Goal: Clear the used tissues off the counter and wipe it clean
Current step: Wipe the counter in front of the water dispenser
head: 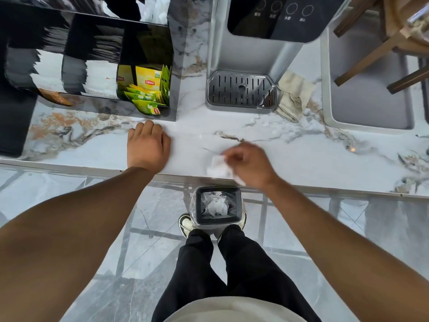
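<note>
We saw a bright, evenly lit scene with soft, faint shadows. The glossy black acrylic organiser (144,43) threw back glare and reflections. Motion blur smeared the right hand (249,165) and its white crumpled tissue (218,167). Wide-angle distortion bent the edges.

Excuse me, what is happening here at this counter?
A person is clearing tissues from the marble counter. The right hand holds a white tissue near the counter's front edge, above a small bin on the floor that already has crumpled tissues inside. The left hand rests flat on the counter. A folded cloth lies beside the water dispenser, not in use.
</note>
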